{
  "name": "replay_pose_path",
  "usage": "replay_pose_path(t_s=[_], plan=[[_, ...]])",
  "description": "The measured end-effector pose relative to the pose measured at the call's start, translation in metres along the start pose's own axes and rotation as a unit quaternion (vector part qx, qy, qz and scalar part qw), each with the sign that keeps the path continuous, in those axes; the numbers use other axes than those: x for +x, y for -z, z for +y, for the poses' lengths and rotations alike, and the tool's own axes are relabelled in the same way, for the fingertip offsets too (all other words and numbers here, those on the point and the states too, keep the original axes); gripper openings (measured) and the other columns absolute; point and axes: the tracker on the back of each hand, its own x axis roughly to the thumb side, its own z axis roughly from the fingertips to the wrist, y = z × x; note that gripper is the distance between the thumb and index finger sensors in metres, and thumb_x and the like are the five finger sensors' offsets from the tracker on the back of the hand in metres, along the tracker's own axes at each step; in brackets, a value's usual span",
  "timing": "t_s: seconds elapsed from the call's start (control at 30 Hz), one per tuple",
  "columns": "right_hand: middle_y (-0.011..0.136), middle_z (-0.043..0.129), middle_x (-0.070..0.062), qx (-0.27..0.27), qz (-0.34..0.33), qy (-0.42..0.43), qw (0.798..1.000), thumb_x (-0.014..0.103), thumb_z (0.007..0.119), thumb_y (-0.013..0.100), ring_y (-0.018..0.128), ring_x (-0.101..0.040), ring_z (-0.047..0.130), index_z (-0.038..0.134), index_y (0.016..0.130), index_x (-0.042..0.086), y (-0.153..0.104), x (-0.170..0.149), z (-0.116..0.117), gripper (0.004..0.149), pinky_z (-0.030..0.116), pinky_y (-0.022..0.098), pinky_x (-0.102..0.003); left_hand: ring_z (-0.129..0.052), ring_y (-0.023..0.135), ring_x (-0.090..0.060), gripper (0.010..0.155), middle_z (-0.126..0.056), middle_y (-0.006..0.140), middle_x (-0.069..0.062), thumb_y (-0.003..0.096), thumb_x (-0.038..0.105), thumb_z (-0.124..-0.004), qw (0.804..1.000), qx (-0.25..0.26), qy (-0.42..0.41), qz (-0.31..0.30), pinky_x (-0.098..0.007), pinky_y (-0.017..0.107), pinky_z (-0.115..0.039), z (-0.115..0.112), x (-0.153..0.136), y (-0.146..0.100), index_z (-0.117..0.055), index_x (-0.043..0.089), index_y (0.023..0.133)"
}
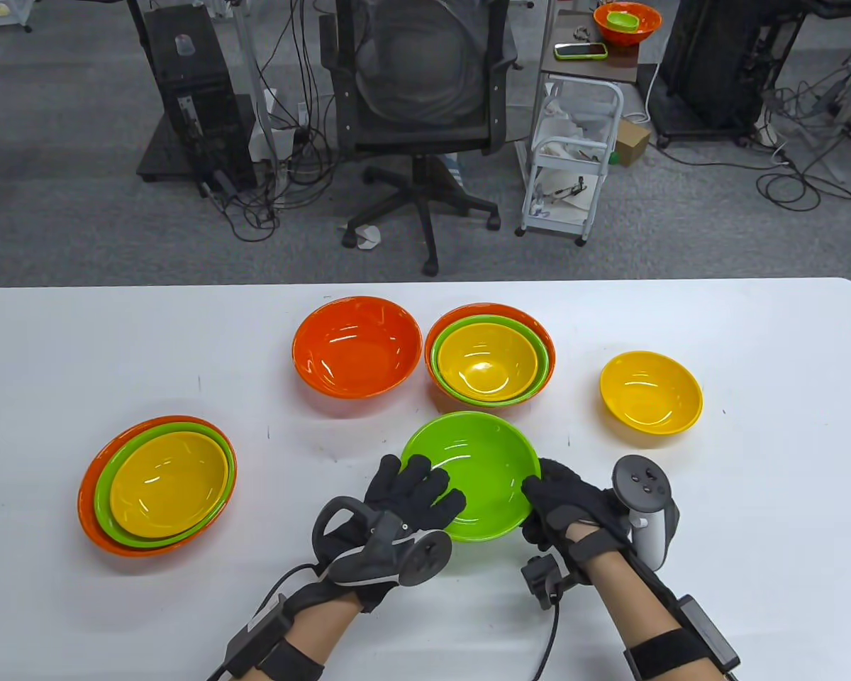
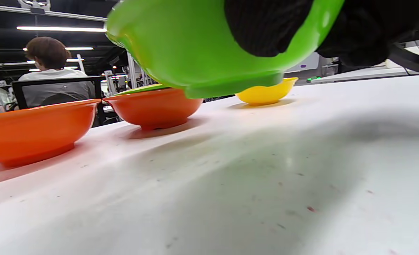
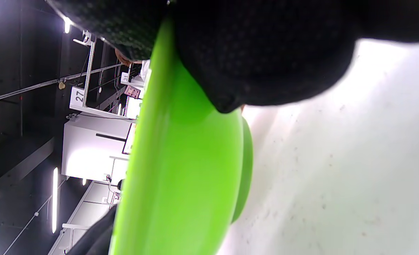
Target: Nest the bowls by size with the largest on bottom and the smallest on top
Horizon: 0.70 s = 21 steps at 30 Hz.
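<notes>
**Two gloved hands held a green bowl above a white bench**

A glossy lime-green plastic bowl (image 1: 471, 474) sat between both hands near the front middle of the white bench (image 1: 766, 496). The left hand (image 1: 411, 496), in a black sensor glove, lay with its fingers spread flat against the bowl's left rim and outer wall. The right hand (image 1: 567, 507) gripped the right rim, its thumb hooked over the edge. In the left wrist view the green bowl's foot (image 2: 230, 86) hung clear of the bench surface, tilted, with dark shadow beneath it.

Just behind the held bowl stood a nested stack of three bowls, orange outside, green, then yellow inside (image 1: 489, 362); the green bowl's far rim came near to it in the table view. To the left of that stack, slightly apart, stood a single empty orange plastic bowl (image 1: 358, 346). Well to the right stood a single small yellow plastic bowl (image 1: 651, 390), with bare bench around it. Near the bench's left front lay a second nested stack of orange, green and yellow bowls (image 1: 157, 486), well apart from the left hand.

Bare white surface stretched along the right edge and front corners of the bench.
</notes>
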Motion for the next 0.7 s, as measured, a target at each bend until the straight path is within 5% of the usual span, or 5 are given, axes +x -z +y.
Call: replay_pose_path(t_s=[0.23,0.5,0.7], plan=[[0.064,0.090,-0.022,0.032,-0.034,0.000,0.999,0.031,0.077,0.049,0.040,-0.041,0.095,0.055,0.096,-0.007,-0.001,0.002,0.009,0.064,0.080,0.033,-0.054,-0.084,0.097,-0.028,0.044,-0.089,0.096,0.001,0.0500,0.039,-0.080,1.000,0.017,0.026,0.004,-0.057,0.082,-0.058,-0.006,-0.006,-0.004,-0.079,0.036,0.094],[0.083,0.081,-0.027,0.042,-0.057,-0.052,0.996,0.032,0.079,0.049,0.063,-0.053,0.085,0.054,0.100,-0.004,-0.003,0.006,0.010,0.067,0.070,0.048,-0.065,-0.086,0.094,-0.028,0.043,-0.092,0.092,0.003,0.0488,0.038,-0.081,0.998,0.042,0.030,0.043,-0.057,0.080,-0.063,-0.005,-0.022,-0.007,-0.081,0.035,0.092],[0.095,0.070,-0.028,0.019,-0.076,-0.152,0.985,0.032,0.081,0.048,0.081,-0.058,0.068,0.058,0.101,0.000,-0.004,0.010,0.006,0.066,0.048,0.061,-0.074,-0.085,0.094,-0.030,0.045,-0.090,0.093,0.000,0.0499,0.036,-0.077,0.996,0.041,0.025,0.069,-0.059,0.079,-0.062,-0.009,-0.037,-0.009,-0.078,0.033,0.095]])
